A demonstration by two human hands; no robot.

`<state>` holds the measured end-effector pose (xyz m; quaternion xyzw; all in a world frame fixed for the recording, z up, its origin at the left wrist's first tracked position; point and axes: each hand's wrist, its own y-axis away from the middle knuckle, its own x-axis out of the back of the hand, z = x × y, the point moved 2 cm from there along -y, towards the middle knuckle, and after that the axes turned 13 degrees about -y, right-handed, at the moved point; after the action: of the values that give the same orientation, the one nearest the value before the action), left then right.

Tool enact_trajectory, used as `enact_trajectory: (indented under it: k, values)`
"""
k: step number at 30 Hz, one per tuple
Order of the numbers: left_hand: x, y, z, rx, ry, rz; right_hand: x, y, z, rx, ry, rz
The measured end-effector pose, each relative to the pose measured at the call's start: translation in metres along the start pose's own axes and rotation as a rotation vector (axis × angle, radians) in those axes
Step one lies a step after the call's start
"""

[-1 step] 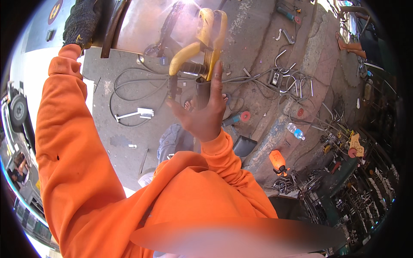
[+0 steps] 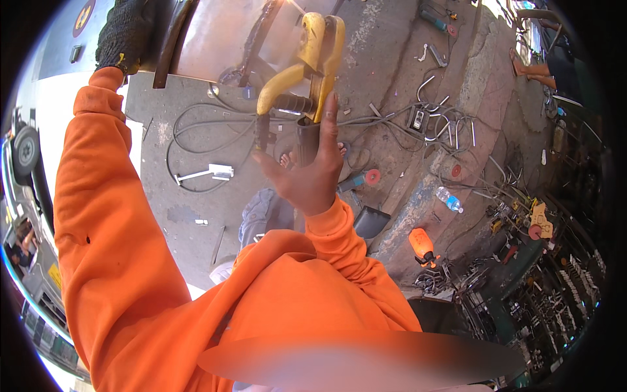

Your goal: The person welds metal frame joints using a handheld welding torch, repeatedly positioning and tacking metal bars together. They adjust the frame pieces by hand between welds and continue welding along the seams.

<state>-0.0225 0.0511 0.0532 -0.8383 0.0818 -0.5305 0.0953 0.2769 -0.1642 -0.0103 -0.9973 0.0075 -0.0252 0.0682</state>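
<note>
My right hand (image 2: 308, 183), bare, is closed round the black grip of a yellow welding electrode holder (image 2: 313, 42). Its forefinger lies stretched along the grip, and the thumb is by the holder's lever. A small glow shows at the top edge, close to the holder's jaws, over a shiny metal sheet (image 2: 209, 42). My left hand (image 2: 123, 39) wears a dark knitted glove and rests at the sheet's left side, beside a brown metal strip (image 2: 172, 49). The glove's fingers are mostly hidden or cut off by the frame. Another rusty strip (image 2: 256, 46) crosses the sheet.
Cables (image 2: 189, 134) loop over the concrete floor below the sheet. An angle grinder (image 2: 359, 179), a water bottle (image 2: 449, 199), an orange bottle (image 2: 422, 243) and bent metal rods (image 2: 450, 127) lie to the right. Metal parts crowd the far right; a vehicle wheel (image 2: 26, 157) shows at left.
The bright white glare at the top edge has shrunk to a small, warmer glow, and the strip near it shows more clearly. Both hands have hardly moved.
</note>
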Motion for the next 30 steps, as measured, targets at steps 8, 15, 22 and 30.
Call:
enact_trajectory:
  k: [8,15,22,30]
  values:
    - [0.0027,0.0006,-0.0012,0.004,0.002,0.011,-0.0015,0.0042,0.0004,0.043,-0.099,0.027]
    - [0.0052,0.0025,0.0006,0.015,0.006,0.012,-0.0019,0.0095,0.0007,-0.117,-0.167,0.020]
    - [0.0085,0.0061,0.0027,0.026,0.006,0.014,-0.0024,0.0068,0.0037,-0.003,-0.031,-0.009]
    - [0.0052,0.0060,0.0048,0.036,0.025,0.006,-0.0026,0.0048,0.0038,-0.013,-0.032,-0.009]
